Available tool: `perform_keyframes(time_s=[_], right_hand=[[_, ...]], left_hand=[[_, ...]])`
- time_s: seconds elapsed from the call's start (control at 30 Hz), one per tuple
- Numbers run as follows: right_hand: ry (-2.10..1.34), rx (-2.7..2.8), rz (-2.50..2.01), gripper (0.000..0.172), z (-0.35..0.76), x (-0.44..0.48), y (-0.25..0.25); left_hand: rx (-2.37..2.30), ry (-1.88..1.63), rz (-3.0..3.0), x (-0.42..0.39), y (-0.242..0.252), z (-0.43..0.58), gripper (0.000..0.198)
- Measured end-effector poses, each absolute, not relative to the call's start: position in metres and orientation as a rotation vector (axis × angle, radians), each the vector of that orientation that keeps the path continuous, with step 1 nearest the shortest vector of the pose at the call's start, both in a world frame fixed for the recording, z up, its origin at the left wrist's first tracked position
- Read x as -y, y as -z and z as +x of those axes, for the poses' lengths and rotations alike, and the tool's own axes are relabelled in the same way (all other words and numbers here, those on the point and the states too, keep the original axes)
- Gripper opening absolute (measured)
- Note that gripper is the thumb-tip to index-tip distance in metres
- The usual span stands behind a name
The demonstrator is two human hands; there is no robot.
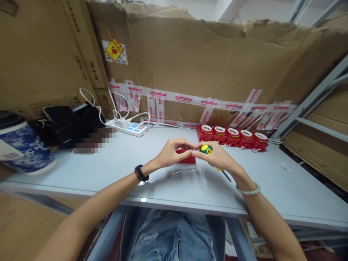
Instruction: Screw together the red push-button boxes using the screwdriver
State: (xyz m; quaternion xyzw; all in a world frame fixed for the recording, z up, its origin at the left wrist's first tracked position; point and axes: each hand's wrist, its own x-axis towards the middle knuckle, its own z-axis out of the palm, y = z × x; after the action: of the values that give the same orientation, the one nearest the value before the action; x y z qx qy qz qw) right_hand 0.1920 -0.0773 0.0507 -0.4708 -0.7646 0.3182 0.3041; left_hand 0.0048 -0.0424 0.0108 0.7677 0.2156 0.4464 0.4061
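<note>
Over the middle of the table, my left hand [174,153] and my right hand [214,155] meet at their fingertips. The left thumb and fingers are closed in a pinch; whatever is between the fingertips is too small to make out. My right hand also holds a screwdriver [206,149] with a green and yellow handle, its dark shaft slanting out below the palm toward the right. Behind and beneath the fingertips is a red part [187,158], partly covered by the hands. In front of it lies a thin metal rod [181,171] with a crosspiece at its end.
Several red units with white rings [233,137] stand in a row at the back right. A white power strip [132,127] with plugged cables lies back left, near a black bag [67,125] and a blue-and-white bucket [25,146]. Cardboard [185,58] walls the back.
</note>
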Motion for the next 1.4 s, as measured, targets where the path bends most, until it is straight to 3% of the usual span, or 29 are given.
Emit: perform_keyframes(time_s=[0.17,0.77,1.1,1.4], right_hand=[[-0.979,1.94,-1.254,0.028,0.192,0.077,-0.05],[-0.972,1.813,-1.296,0.024,0.189,0.077,-0.051],[-0.919,1.799,-1.276,0.025,0.189,0.076,-0.046],[-0.788,1.845,-1.282,0.024,0.189,0.074,-0.042]], left_hand=[[-0.559,-1.209,1.997,0.044,-0.012,0.004,0.017],[-0.538,-1.242,1.933,0.04,-0.012,0.004,0.011],[-0.603,-1.101,1.976,0.037,-0.007,0.003,0.027],[-0.669,-1.194,2.092,0.037,-0.008,0.003,0.024]])
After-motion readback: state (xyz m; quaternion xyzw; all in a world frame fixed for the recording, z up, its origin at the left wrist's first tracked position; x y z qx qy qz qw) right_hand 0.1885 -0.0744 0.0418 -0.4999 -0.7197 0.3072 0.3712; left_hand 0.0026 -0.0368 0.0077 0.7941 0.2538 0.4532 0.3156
